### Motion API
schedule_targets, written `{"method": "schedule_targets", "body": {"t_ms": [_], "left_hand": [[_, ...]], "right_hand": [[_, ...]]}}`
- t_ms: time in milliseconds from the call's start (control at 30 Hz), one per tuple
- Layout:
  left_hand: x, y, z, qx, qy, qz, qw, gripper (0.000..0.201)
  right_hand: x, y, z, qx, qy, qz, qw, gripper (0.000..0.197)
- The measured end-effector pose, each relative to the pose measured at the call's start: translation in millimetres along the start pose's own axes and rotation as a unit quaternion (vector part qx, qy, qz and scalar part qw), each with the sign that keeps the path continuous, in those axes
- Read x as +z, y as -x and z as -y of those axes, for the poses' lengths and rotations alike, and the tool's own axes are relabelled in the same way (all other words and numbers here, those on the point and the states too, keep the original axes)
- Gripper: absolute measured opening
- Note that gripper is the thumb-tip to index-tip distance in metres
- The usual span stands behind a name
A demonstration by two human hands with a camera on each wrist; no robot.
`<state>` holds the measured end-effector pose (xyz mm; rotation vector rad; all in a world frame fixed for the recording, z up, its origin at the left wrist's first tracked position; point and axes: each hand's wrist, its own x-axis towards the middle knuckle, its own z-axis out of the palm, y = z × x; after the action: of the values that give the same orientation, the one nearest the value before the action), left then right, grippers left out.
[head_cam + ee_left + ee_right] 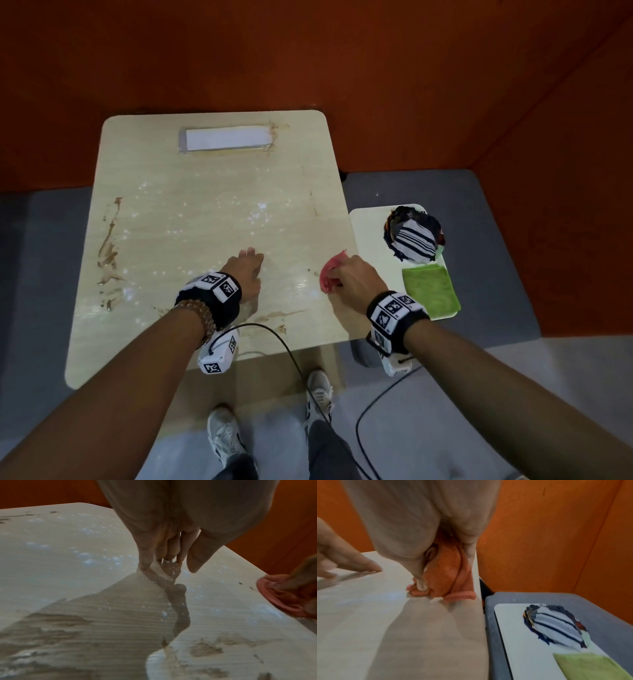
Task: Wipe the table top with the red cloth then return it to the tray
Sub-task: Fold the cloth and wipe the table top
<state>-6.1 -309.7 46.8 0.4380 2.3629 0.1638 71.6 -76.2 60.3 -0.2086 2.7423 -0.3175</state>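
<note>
The red cloth (pixel 330 274) is bunched in my right hand (pixel 352 281) near the right edge of the light wooden table top (pixel 205 212); in the right wrist view the cloth (pixel 448 574) touches the table while my fingers curl round it. My left hand (pixel 248 270) rests on the table's middle with straight fingertips (pixel 143 564) touching the surface and holds nothing. Brown smears (pixel 109 246) run along the left side and the front edge. The white tray (pixel 368 233) stands to the right of the table.
On the tray lie a striped dark cloth bundle (pixel 416 240) and a folded green cloth (pixel 431 291). A white strip (pixel 226 138) lies at the table's far end. Orange walls enclose the back and right. Cables hang below my wrists, and my feet are under the front edge.
</note>
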Motion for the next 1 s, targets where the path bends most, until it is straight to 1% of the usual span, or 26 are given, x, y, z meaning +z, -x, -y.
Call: {"method": "schedule_targets", "body": {"t_ms": [67,133,167,233,267,300,400,500,633,700,767,867,900,1000], "left_hand": [[-1,0,1,-0.002,-0.002,0.0,1.0,0.043],[-2,2,2,-0.003,-0.006,-0.002,1.0,0.042],[-3,2,3,-0.001,-0.007,-0.003,1.0,0.042],[-5,4,3,-0.001,-0.006,-0.007,1.0,0.043],[-5,4,4,-0.001,-0.005,-0.009,1.0,0.044],[-5,5,4,0.0,-0.003,-0.011,1.0,0.045],[-2,4,4,0.004,0.002,-0.016,1.0,0.048],[0,2,3,-0.001,0.006,-0.01,1.0,0.056],[2,0,0,0.0,0.002,-0.004,1.0,0.061],[0,1,1,-0.001,-0.008,-0.009,1.0,0.061],[-1,1,3,-0.005,-0.013,-0.009,1.0,0.062],[1,2,2,-0.011,-0.012,-0.001,1.0,0.063],[2,3,1,-0.012,-0.011,0.0,1.0,0.064],[3,3,0,-0.009,-0.014,-0.002,1.0,0.064]], "right_hand": [[2,5,-1,-0.014,-0.013,0.004,1.0,0.026],[-6,1,-3,-0.017,-0.043,0.013,0.999,0.021],[-12,-3,-4,-0.006,-0.066,0.005,0.998,0.017],[-24,-17,-9,0.022,-0.11,-0.05,0.992,0.011],[-29,-27,-11,0.032,-0.117,-0.072,0.99,0.013],[-33,-37,-13,0.041,-0.108,-0.076,0.99,0.015],[-34,-58,-15,0.062,-0.042,-0.021,0.997,0.02],[-20,-47,-7,0.068,-0.031,0.001,0.997,0.022],[-3,-15,9,0.017,-0.034,0.041,0.998,0.021],[-7,-13,9,-0.006,-0.033,0.059,0.998,0.018],[-17,-21,3,-0.009,-0.037,0.051,0.998,0.014],[-36,-35,-10,0.019,-0.043,-0.016,0.999,0.017],[-40,-38,-13,0.022,-0.03,-0.024,0.999,0.018],[-40,-36,-11,0.036,0.01,0.012,0.999,0.014]]}}
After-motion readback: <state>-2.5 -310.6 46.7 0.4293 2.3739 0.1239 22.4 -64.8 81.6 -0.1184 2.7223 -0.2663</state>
